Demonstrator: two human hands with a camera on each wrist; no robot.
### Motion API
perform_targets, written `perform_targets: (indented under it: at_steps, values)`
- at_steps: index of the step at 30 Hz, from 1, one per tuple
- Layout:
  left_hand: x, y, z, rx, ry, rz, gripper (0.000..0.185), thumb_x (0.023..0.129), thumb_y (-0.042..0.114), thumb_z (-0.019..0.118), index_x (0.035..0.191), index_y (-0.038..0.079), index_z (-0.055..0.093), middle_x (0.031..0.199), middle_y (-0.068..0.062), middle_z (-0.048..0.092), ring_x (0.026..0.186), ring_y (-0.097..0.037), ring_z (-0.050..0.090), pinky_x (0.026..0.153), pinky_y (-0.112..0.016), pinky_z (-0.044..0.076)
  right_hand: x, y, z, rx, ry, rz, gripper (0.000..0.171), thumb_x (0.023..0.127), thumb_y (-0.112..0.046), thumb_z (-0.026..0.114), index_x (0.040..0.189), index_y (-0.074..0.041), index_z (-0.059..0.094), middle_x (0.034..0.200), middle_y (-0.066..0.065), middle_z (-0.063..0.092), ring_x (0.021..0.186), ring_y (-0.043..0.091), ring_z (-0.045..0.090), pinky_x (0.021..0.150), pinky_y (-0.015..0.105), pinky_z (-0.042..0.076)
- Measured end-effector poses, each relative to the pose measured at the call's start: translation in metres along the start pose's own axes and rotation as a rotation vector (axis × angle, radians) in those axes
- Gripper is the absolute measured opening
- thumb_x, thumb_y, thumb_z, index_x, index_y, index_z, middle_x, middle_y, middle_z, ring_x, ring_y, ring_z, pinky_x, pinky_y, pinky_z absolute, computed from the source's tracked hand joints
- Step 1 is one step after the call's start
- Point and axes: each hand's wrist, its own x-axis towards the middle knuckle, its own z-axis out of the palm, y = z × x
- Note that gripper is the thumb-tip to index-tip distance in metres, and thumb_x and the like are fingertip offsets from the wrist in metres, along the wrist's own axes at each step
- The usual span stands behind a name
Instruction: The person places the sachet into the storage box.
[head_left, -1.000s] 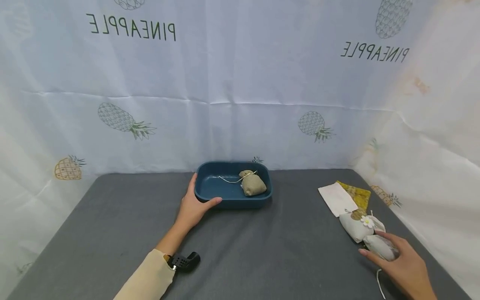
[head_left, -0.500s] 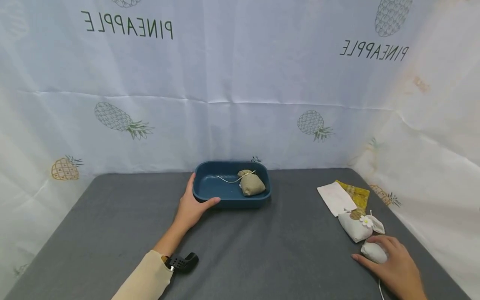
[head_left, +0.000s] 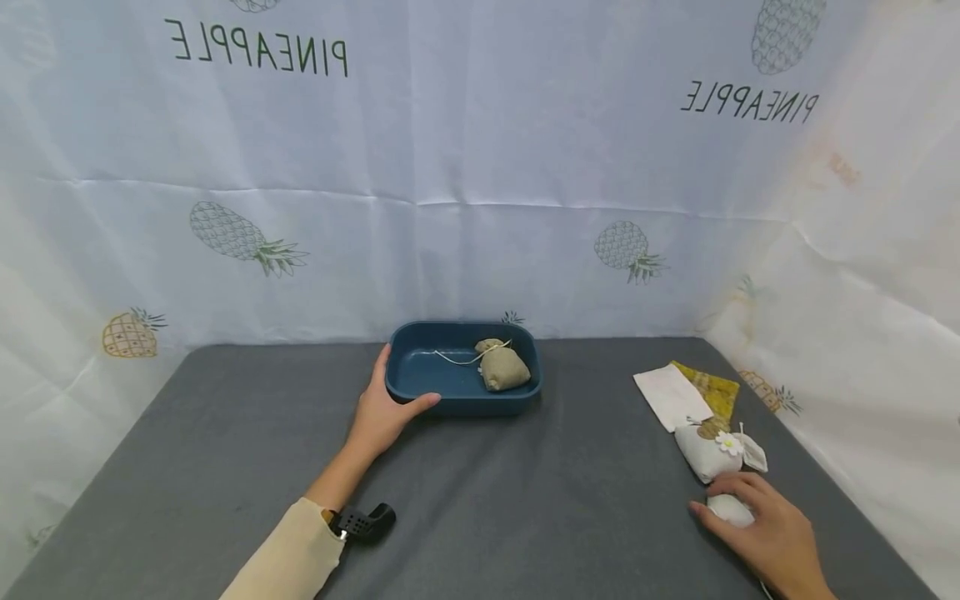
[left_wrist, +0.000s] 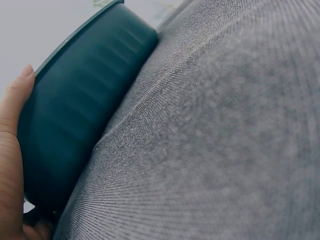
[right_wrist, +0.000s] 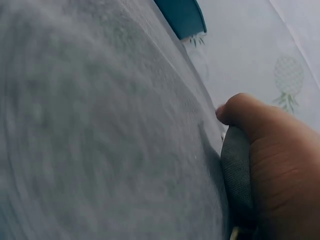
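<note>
I'm watching the right hand (head_left: 768, 523) grip the white pouch (head_left: 731, 511)!
It's at the right of the grey table (head_left: 585, 500), beside the flowered pouch (head_left: 699, 454); the left hand (head_left: 380, 417) clasps the blue tray (head_left: 483, 407) by its near-left corner, beige pouch (head_left: 505, 369) inside.

That blue tray (head_left: 465, 407) over there looks like smooth, glossy plastic, the beige drawstring pouch (head_left: 507, 370) and white pouch (head_left: 730, 510) matt cloth, the tabletop (head_left: 585, 517) dull woven fabric, the curtain (head_left: 487, 125) sleek cloth.
</note>
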Motion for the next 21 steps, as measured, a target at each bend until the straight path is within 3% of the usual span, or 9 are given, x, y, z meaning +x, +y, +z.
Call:
perform_targets:
  at_steps: [4,7,12,18,21]
  values:
    - [0.000,-0.001,0.000,-0.005,-0.002,0.002,0.118,0.078,0.055,0.082,0.164,0.034,0.003,0.169,-0.012,0.023,0.151,-0.041,0.033,0.114,-0.067,0.034,0.000,-0.003,0.003,0.006,-0.006,-0.032,0.037,0.062,-0.028,0.096,0.094,-0.026,0.078,0.103,-0.024,0.063,0.096,-0.037,0.034,0.066,0.007,0.039]
    - [0.000,0.000,0.000,-0.009,0.004,0.006,0.118,0.078,0.055,0.082,0.164,0.033,0.004,0.169,-0.013,0.023,0.150,-0.041,0.033,0.114,-0.067,0.034,0.000,-0.004,0.004,0.025,-0.016,-0.040,0.034,0.063,-0.026,0.096,0.092,-0.027,0.078,0.104,-0.022,0.065,0.099,-0.037,0.035,0.068,0.006,0.039]
    - [-0.001,0.000,-0.001,-0.013,0.008,0.013,0.118,0.078,0.055,0.083,0.164,0.032,0.005,0.169,-0.011,0.024,0.150,-0.041,0.034,0.114,-0.067,0.034,0.002,-0.008,0.009,0.057,0.012,-0.039,0.033,0.061,-0.015,0.095,0.083,-0.030,0.074,0.094,-0.015,0.068,0.092,-0.034,0.040,0.072,0.005,0.039]
    - [0.001,-0.001,0.001,-0.007,0.009,0.015,0.118,0.078,0.054,0.082,0.164,0.031,0.005,0.168,-0.013,0.024,0.149,-0.042,0.035,0.113,-0.068,0.035,0.007,-0.018,0.013,0.113,0.077,0.013,0.036,0.060,-0.003,0.090,0.081,-0.028,0.074,0.085,-0.028,0.065,0.081,-0.030,0.045,0.068,0.003,0.038]
    - [0.000,-0.001,0.000,-0.004,0.006,0.014,0.118,0.079,0.055,0.082,0.164,0.029,0.005,0.168,-0.014,0.024,0.149,-0.043,0.035,0.113,-0.068,0.035,0.012,-0.030,0.014,0.143,0.095,0.018,0.038,0.060,0.000,0.089,0.082,-0.027,0.074,0.084,-0.027,0.065,0.078,-0.027,0.047,0.063,0.004,0.039]
